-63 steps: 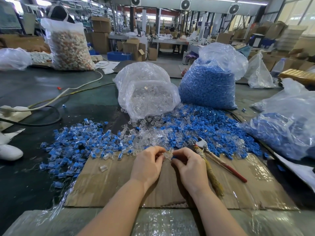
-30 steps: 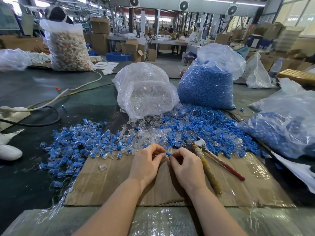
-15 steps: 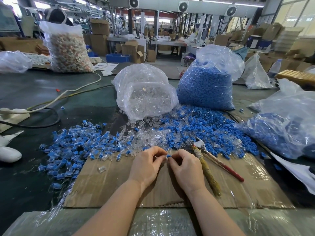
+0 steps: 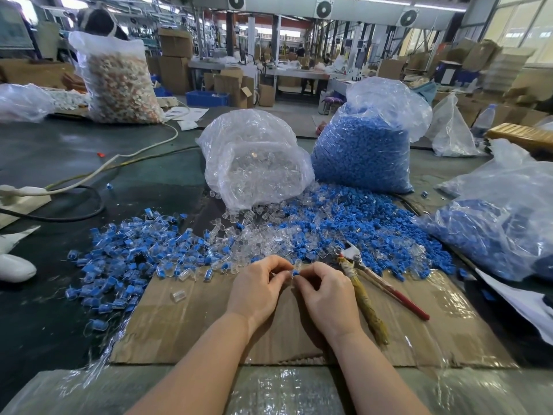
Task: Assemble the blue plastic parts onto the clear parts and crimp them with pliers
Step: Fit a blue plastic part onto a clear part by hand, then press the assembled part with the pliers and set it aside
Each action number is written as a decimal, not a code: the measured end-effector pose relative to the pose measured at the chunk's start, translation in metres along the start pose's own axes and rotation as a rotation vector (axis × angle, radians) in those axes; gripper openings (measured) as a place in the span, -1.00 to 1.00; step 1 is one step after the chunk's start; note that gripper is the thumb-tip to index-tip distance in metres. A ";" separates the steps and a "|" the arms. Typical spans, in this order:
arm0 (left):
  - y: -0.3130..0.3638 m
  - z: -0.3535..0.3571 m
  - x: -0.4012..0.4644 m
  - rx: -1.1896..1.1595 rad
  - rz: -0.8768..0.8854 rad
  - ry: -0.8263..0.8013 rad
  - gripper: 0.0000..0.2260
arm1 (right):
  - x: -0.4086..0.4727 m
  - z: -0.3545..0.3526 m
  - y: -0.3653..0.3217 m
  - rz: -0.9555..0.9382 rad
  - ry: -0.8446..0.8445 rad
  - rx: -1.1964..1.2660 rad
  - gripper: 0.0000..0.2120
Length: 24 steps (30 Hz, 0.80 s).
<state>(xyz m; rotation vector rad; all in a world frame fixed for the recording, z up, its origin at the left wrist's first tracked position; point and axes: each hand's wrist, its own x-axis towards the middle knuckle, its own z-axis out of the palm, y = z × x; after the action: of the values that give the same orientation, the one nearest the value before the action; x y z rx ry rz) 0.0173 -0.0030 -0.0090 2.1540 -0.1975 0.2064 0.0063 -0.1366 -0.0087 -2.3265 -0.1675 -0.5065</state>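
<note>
Over the cardboard sheet point(image 4: 185, 324), left hand point(image 4: 257, 290) and right hand point(image 4: 324, 290) pinch one blue part point(image 4: 296, 272) together; pliers point(image 4: 377, 283) lie at three o'clock.

We look into a long factory hall. Beyond the dark green table point(image 4: 59, 157), cardboard boxes point(image 4: 175, 59) stack beside a far workbench point(image 4: 296, 74). Above that table, 3 round fans point(image 4: 324, 8) hang under strip lights, with windows point(image 4: 520, 28) to its right.

A small blue plastic part point(image 4: 296, 273) sits pinched between fingertips at near centre against a barely visible clear part, while the pliers point(image 4: 368, 281) lie untouched on cardboard just to their right.
</note>
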 end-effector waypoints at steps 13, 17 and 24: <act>0.002 0.000 -0.001 -0.059 -0.017 0.012 -0.80 | -0.002 -0.002 -0.001 -0.062 -0.015 0.056 -0.90; 0.001 -0.001 -0.002 -0.086 -0.010 0.001 -0.77 | -0.002 -0.002 -0.001 -0.073 -0.021 0.064 -0.90; 0.000 -0.001 -0.001 -0.112 -0.022 0.011 -0.77 | -0.001 0.000 0.001 -0.081 -0.014 0.060 -0.92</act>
<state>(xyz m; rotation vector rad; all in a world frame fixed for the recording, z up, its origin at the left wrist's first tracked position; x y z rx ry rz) 0.0162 -0.0022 -0.0090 2.0421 -0.1747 0.1901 0.0053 -0.1368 -0.0097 -2.2720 -0.2809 -0.5177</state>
